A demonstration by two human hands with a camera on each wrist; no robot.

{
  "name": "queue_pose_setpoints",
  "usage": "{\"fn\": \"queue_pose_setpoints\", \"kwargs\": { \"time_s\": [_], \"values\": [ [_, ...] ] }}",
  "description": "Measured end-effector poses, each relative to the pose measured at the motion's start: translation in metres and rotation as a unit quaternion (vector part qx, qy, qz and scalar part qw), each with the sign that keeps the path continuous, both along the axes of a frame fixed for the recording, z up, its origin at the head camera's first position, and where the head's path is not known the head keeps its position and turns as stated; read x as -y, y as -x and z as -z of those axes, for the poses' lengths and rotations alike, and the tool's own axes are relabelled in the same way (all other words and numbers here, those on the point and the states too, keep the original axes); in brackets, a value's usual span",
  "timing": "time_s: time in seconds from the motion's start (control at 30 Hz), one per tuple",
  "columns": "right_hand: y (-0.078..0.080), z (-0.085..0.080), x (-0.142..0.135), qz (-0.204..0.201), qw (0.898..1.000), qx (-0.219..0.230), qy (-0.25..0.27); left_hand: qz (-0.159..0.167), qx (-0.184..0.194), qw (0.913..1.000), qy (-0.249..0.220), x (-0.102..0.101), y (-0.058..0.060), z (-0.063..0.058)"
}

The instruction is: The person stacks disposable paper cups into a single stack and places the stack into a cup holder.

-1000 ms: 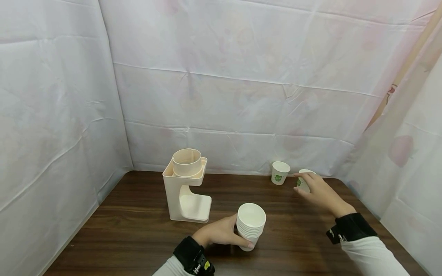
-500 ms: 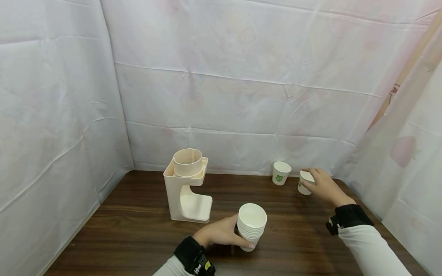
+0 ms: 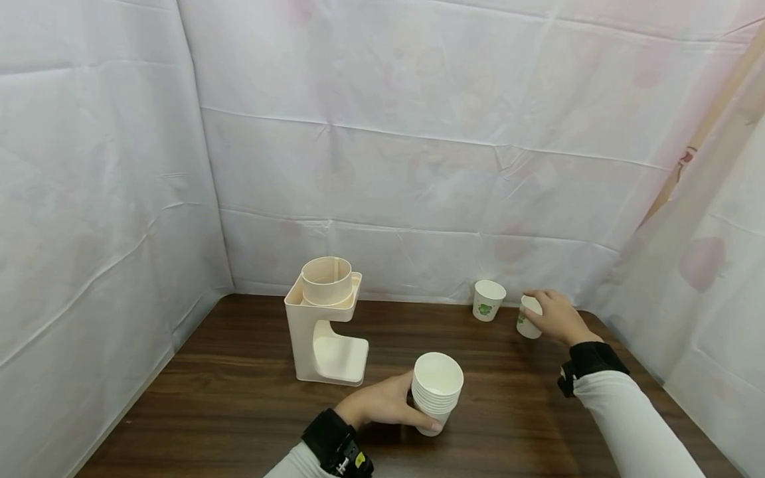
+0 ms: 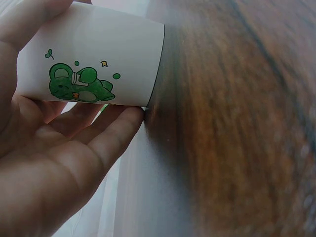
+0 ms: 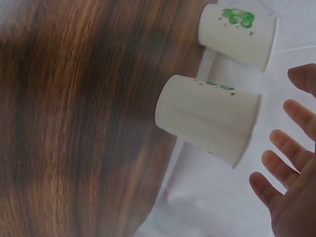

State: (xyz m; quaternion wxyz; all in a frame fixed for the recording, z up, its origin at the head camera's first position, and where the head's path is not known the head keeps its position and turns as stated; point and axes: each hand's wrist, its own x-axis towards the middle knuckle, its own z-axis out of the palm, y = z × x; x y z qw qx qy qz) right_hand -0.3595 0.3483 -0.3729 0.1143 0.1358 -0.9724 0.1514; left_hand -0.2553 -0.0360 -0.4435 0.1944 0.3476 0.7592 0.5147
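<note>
One cup stack (image 3: pixel 438 392), toward the table's (image 3: pixel 227 411) near edge, is gripped in the curled left hand (image 3: pixel 382 401); one rightmost cup (image 3: pixel 526 326), by the far right corner, stands beside the spread, unladen right hand (image 3: pixel 560 318), a light pinch below its rim probably serving best.

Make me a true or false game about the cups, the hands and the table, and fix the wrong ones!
1. The left hand holds a stack of cups. True.
2. The table is white. False: it is dark brown.
3. The right hand is close to a single cup. True.
4. The other single cup lies on its side. False: it stands upright.
5. The stack shows a green cartoon animal. True.
</note>
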Motion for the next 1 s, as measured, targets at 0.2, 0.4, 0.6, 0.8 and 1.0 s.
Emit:
{"fn": "queue_pose_setpoints", "kwargs": {
  "time_s": [0.2,0.4,0.6,0.8,1.0],
  "values": [
    [0.011,0.000,-0.006,0.019,1.000,0.019,-0.001,0.000,-0.005,1.0000,-0.004,0.000,0.000,0.000],
    [0.020,0.003,-0.009,0.033,0.998,0.048,-0.001,-0.003,0.009,0.9999,-0.004,0.001,-0.001,-0.001],
    [0.024,0.003,-0.012,0.036,0.997,0.069,-0.014,-0.006,0.011,0.9999,-0.002,0.001,-0.002,-0.001],
    [0.027,0.000,-0.012,0.047,0.992,0.112,-0.019,-0.003,0.007,0.9999,-0.008,0.000,-0.002,0.000],
    [0.026,-0.001,-0.006,0.048,0.990,0.131,-0.025,0.004,0.000,1.0000,-0.007,0.000,0.000,0.000]
  ]
}}
